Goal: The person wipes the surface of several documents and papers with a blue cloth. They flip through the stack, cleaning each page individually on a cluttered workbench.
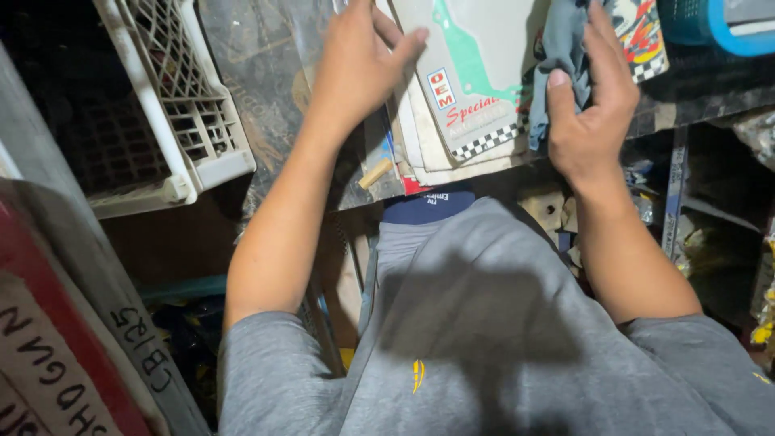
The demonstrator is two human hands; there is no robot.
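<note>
The left hand [355,64] is lying flat on the dark bench [266,73] with its fingers spread and loose, holding nothing, its fingertips touching the edge of a flat gasket pack [468,89]. The right hand [593,105] is closing its grip on a grey cloth [557,48], which is lying over the pack's right edge. A white crate [182,105] is sitting well to the left.
</note>
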